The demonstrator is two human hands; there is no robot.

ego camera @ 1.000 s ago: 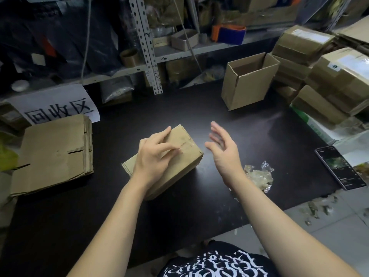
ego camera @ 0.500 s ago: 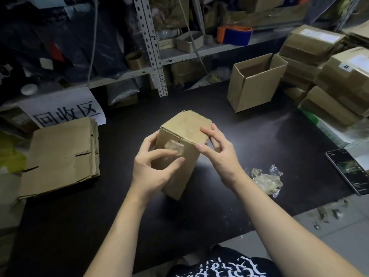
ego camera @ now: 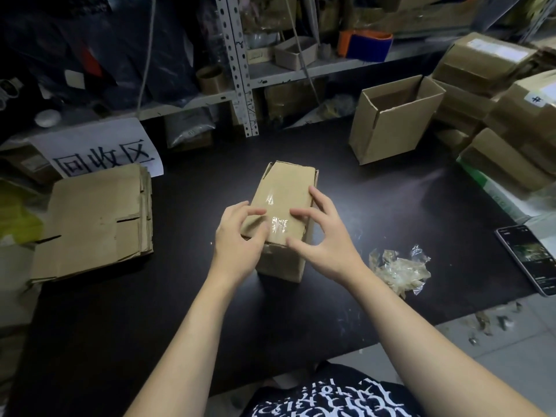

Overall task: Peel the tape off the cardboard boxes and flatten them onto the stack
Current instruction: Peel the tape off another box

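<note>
Nearest the camera, my printed black shirt [ego camera: 325, 398] sits at the lower edge, and both forearms reach forward over the black table [ego camera: 180, 296]. Two hands meet on one cardboard box [ego camera: 285, 191] at the table's centre. My left hand [ego camera: 237, 236] curls over the box's near left corner, thumb and fingertips lying on its upper face. My right hand [ego camera: 325, 239] grips the near right side: the thumb is on the near edge, the index finger is on the upper face and the other fingers wrap the right wall. A strip of clear tape [ego camera: 278, 225] runs along the upper face between the two sets of fingertips. The box leans away from me with its far flaps slightly parted. I cannot tell whether its lower end touches the table.

To the right lies one clump of peeled tape [ego camera: 400, 269], and beyond it one phone [ego camera: 529, 257] at the table's edge, screen up. To the left, well apart from the box, is one stack of flattened boxes [ego camera: 93, 218], and a paper sign [ego camera: 102, 152] rises behind it. Further back on the right, one open box [ego camera: 388, 127] stands upright. Beside it is a pile of sealed boxes [ego camera: 481, 58], several in number but too overlapped for an exact count. A perforated shelf upright [ego camera: 237, 64] stands at the rear
</note>
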